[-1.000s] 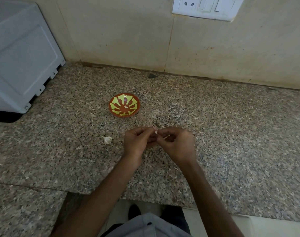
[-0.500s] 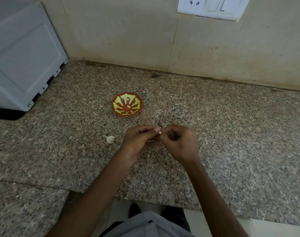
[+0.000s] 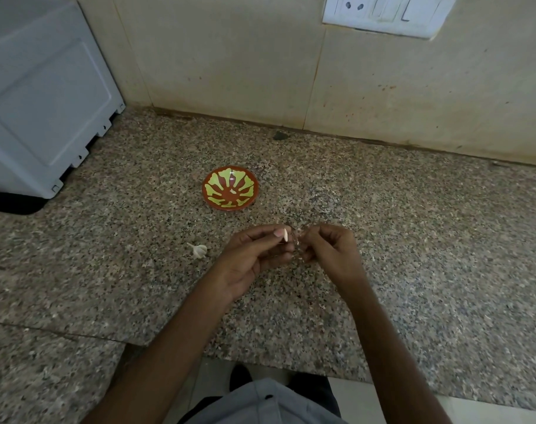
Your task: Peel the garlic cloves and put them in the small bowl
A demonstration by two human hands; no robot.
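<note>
My left hand [image 3: 254, 255] pinches a small pale garlic clove [image 3: 286, 234] between thumb and fingertips, just above the granite counter. My right hand [image 3: 327, 249] is closed right beside it, fingertips pinching a thin strip of the clove's skin [image 3: 295, 246]. The small bowl [image 3: 230, 188], red-brown with a yellow-green leaf pattern, stands on the counter a hand's width beyond my hands. A small white garlic bulb [image 3: 198, 250] with a short stem lies on the counter left of my left hand.
A grey appliance [image 3: 40, 96] fills the back left corner. The tiled wall [image 3: 260, 65] rises behind the bowl, with a white socket plate [image 3: 386, 13] at the top right. The counter's front edge [image 3: 260, 359] runs just above my body.
My hands have drawn slightly apart, exposing the pale clove at the left fingertips with skin stretched between them. The camera has shifted a little; the bowl and bulb stay put.
</note>
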